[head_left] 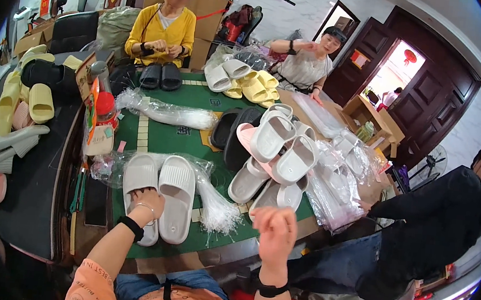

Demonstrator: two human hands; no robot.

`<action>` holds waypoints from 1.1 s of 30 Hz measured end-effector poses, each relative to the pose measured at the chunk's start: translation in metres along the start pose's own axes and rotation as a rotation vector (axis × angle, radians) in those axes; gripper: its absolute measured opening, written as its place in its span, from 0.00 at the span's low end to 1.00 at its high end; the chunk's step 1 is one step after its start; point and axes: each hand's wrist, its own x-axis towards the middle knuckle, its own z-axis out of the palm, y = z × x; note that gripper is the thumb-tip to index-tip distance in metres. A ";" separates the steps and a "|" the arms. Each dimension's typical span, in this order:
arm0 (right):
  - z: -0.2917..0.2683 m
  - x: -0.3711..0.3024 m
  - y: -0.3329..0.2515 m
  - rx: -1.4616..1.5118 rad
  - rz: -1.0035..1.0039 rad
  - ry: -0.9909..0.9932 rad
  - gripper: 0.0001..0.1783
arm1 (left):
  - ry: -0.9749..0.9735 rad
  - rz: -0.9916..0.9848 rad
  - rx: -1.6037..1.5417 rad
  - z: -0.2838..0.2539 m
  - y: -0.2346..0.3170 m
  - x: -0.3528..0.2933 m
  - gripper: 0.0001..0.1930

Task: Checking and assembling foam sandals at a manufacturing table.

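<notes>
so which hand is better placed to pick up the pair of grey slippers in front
Left, probably. The left hand already rests on the heel end of the grey slippers on the green table, while the right hand is raised off to the side, touching nothing.

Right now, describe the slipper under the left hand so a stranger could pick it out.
Start at the green table and come to its near edge, where two pale grey slippers lie side by side. The left hand rests on the heel of the left slipper. Its twin lies untouched beside the bundle of clear ties.

green table (160,136) | grey slippers (158,191), clear plastic ties (217,208), white slipper pile (278,153), black slippers (161,76)
</notes>
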 end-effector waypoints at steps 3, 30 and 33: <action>0.003 -0.003 -0.034 0.172 -0.111 0.089 0.12 | -0.007 -0.050 -0.037 -0.030 0.025 -0.017 0.25; 0.129 -0.017 0.226 -0.036 1.020 -0.458 0.20 | 0.244 0.050 -0.279 -0.082 -0.054 0.060 0.14; 0.123 -0.012 0.248 -0.064 1.016 -0.453 0.16 | 0.179 0.078 -0.270 -0.078 -0.043 0.070 0.15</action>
